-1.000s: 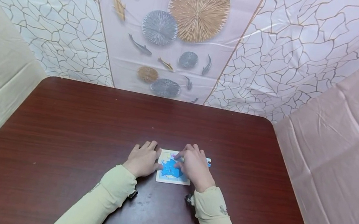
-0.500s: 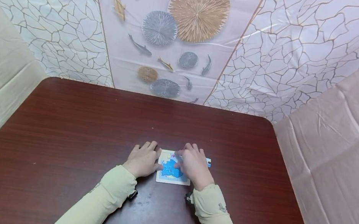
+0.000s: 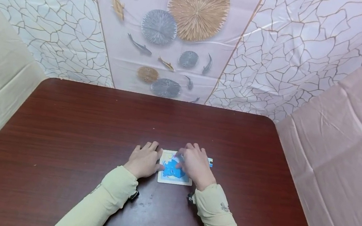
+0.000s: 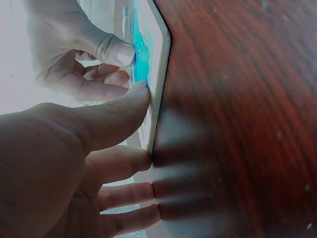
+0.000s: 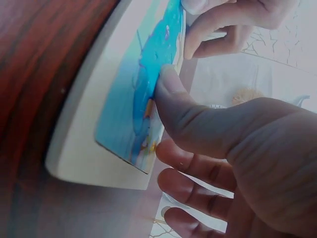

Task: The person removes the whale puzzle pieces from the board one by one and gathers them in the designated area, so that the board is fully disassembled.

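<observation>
A flat jigsaw puzzle board [image 3: 174, 182] with a pale rim and a blue animal picture [image 3: 172, 169] lies on the table between the two hands. My left hand [image 3: 144, 162] rests at the board's left edge. In the left wrist view, its thumb [image 4: 119, 119] touches the board's edge while other fingertips reach the tabletop. Over the board's right part is my right hand [image 3: 195, 166], its thumb [image 5: 171, 82] pressing on the blue picture in the right wrist view. The right index finger touches the board near the top; what lies beneath that hand is hidden.
A puzzle piece [image 3: 210, 162] with a notch shows just beyond the right hand, partly hidden by it. Around everything spreads a dark red-brown wooden table [image 3: 95, 123]. Patterned cloth [image 3: 187, 71] hangs behind it, with plain cloth at both sides.
The right index finger has shifted slightly on the upper part of the board. The left hand and the board stay in place; the head view has tilted a little.
</observation>
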Demonstrator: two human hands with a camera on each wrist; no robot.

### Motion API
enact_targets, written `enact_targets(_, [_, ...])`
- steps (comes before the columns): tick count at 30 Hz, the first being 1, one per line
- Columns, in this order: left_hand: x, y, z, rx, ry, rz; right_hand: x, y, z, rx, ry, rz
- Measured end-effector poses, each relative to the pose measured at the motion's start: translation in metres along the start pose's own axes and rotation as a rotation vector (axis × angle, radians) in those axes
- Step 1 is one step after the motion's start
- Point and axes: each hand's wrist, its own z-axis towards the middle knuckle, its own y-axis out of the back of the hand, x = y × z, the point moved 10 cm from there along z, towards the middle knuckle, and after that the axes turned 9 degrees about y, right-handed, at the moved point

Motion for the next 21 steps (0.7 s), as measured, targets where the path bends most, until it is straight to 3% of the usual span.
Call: enact_targets(21, [0.0006,-0.0011,0.0015,0.005,0.003,-0.001,0.0069,0.0014,0.0044,0.057,0.028,-0.020])
